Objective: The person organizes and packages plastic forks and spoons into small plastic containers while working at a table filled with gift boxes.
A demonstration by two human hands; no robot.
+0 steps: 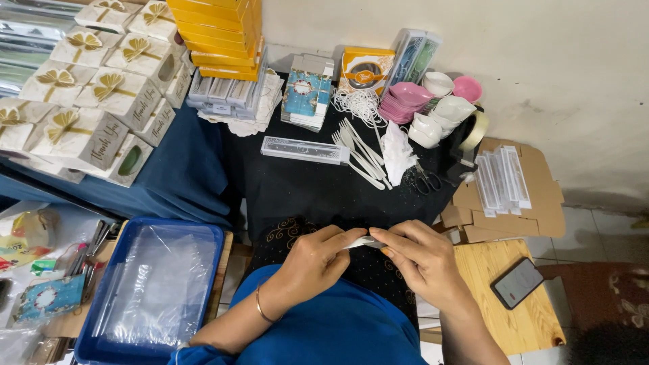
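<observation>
My left hand (312, 260) and my right hand (420, 255) meet over a black cloth (297, 189) on my lap, both pinching one small white plastic piece (362, 241) between their fingertips. I cannot tell exactly what the piece is. My left wrist wears a thin bracelet. Beyond the hands lie several white plastic forks (358, 152), a long clear plastic case (304, 150) and a heap of white tissue (397, 154).
A blue tray (88, 331) lined with clear plastic sits at the left. White gift boxes with gold bows (88, 101) and yellow boxes (216, 34) stack behind. Pink and white dishes (433, 101), scissors (426, 179), a tape roll (476, 128), cardboard holding clear cases (503, 177) and a phone (517, 282) on a wooden stool are at the right.
</observation>
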